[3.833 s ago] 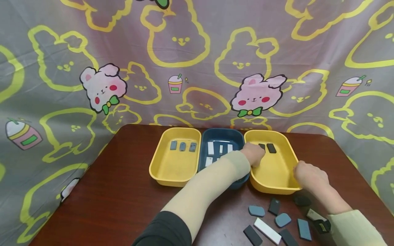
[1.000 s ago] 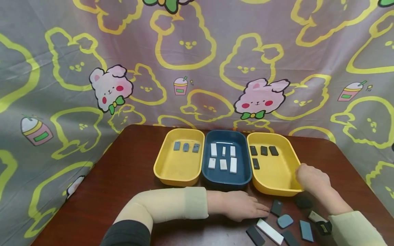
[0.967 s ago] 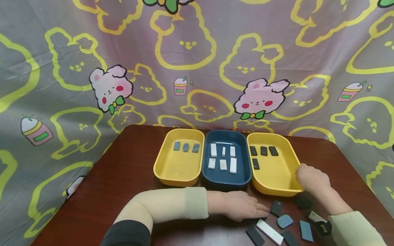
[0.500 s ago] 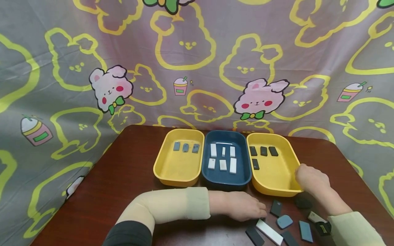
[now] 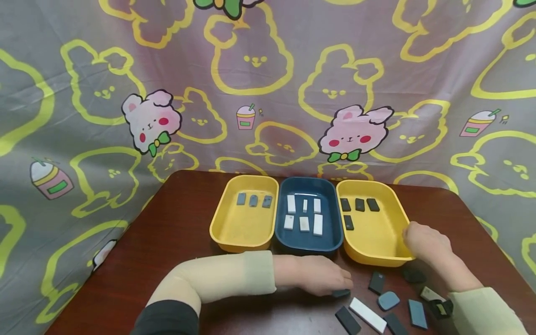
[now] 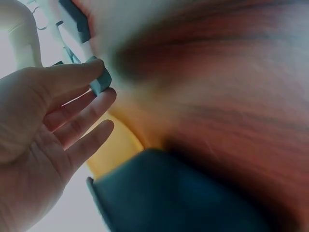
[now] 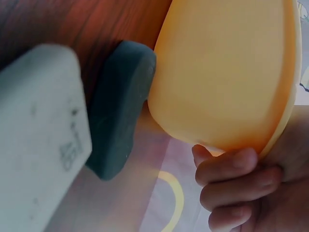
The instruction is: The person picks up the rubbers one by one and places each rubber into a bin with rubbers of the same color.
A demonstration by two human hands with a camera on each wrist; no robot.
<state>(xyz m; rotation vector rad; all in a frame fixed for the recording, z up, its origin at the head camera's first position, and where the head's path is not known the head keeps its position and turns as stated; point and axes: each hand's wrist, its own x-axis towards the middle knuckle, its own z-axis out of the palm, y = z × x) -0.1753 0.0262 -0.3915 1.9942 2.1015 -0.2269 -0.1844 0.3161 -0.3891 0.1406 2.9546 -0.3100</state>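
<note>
My left hand [image 5: 320, 275] is over the table in front of the blue tray, pinching a blue-grey eraser [image 5: 341, 293] between thumb and fingers. The left wrist view shows that eraser [image 6: 101, 81] at the thumb tip, with the lower fingers extended. At the right, my right hand [image 5: 427, 242] holds the near right corner of the right yellow tray [image 5: 372, 260], its fingers curled at the rim. Black erasers [image 5: 359, 204] lie in that tray, white erasers [image 5: 304, 224] in the blue tray [image 5: 307, 247], and three blue-grey erasers [image 5: 253, 200] in the left yellow tray [image 5: 240, 246].
Loose on the table lie a long white eraser [image 5: 367, 315], a rounded blue-grey eraser [image 5: 388, 301], a blue-grey block [image 5: 417, 313] and several dark erasers [image 5: 376, 283]. Some sit close to the right forearm. A patterned curtain [image 5: 268, 102] hangs behind the table [image 5: 176, 209].
The left hand has gone from the right yellow tray down to the table, closed its fingers on the blue-grey eraser and drawn it slightly left. The right hand stays at the tray.
</note>
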